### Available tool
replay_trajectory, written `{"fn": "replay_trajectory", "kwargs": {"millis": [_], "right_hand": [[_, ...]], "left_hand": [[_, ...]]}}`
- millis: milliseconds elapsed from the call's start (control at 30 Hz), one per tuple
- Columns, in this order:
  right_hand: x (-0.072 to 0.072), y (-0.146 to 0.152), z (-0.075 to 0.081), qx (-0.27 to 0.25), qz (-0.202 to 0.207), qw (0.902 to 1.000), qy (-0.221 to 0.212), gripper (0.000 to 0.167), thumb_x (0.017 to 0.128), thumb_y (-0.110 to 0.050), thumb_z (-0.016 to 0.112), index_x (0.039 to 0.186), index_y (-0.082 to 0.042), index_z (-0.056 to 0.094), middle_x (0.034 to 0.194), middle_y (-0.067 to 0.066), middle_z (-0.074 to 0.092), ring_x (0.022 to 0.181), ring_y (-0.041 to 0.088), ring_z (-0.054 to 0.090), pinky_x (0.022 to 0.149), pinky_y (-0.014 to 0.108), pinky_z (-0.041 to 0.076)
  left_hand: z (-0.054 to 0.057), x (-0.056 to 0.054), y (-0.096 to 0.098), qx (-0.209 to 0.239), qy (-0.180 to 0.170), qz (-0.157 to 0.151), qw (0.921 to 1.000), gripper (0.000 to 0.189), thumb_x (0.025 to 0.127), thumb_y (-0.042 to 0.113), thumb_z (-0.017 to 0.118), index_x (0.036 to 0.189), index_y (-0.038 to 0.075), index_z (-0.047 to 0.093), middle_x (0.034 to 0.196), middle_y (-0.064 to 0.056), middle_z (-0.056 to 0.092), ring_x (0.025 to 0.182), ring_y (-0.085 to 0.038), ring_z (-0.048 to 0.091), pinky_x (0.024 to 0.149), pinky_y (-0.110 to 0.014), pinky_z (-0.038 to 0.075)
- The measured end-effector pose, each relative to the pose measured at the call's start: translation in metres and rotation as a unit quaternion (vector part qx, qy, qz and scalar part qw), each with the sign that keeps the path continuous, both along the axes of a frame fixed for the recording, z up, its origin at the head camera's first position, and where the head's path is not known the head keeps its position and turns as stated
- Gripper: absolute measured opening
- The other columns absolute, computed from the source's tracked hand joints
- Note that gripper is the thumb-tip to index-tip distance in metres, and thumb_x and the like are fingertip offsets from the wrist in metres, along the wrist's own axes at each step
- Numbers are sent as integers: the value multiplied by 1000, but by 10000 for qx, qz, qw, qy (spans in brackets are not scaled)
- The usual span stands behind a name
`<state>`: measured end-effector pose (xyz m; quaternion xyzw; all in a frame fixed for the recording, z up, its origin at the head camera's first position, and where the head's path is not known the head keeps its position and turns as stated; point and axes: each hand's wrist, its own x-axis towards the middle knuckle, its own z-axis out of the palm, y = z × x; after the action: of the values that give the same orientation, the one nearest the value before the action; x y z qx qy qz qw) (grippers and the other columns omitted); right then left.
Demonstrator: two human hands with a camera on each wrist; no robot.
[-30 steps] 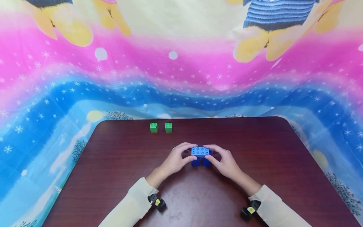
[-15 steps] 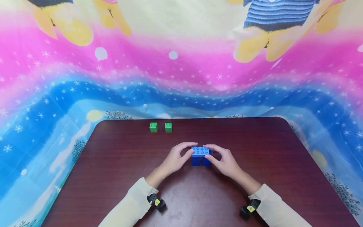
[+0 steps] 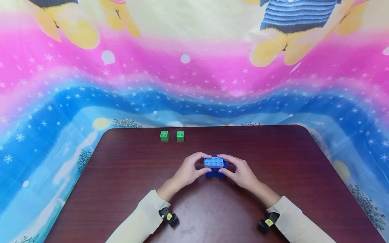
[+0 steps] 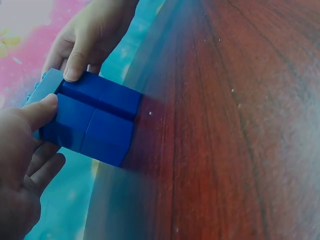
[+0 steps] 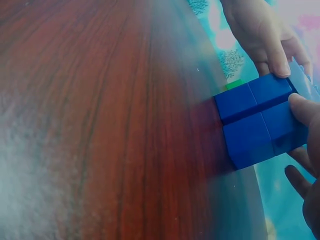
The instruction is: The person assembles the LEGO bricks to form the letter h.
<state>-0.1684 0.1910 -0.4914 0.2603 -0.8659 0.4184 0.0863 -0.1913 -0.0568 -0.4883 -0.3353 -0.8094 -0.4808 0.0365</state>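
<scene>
Head view: blue brick [image 3: 214, 163] between fingers [image 3: 203, 172], atop darker stacks [image 3: 209, 174].

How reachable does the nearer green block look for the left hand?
Probably yes: only bare tabletop lies between the left hand and that green block, though it must first release the blue stack.

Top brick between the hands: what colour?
Light blue; the top brick shows best in the head view.
</scene>
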Motion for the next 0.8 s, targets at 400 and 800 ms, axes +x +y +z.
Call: {"fn": "replay_trajectory", "kwargs": {"millis": [400,800], "right_hand": [[1,7,5,654,-113,9962,562,57,88,-23,81,142,-18,61,130,5,69,107,26,68,90,54,56],[1,5,3,457,-60,9981,403,56,89,-22,80,142,-17,61,133,5,67,115,26,67,93,51,55]], "left_hand": [[5,1,-2,-690,373,80,9969,46,91,20,79,134,14,65,125,-1,67,108,-13,65,95,-29,55],[0,0,-2,-449,192,21,9988,42,93,24,77,132,15,65,124,-1,68,105,-11,64,91,-30,57]]}}
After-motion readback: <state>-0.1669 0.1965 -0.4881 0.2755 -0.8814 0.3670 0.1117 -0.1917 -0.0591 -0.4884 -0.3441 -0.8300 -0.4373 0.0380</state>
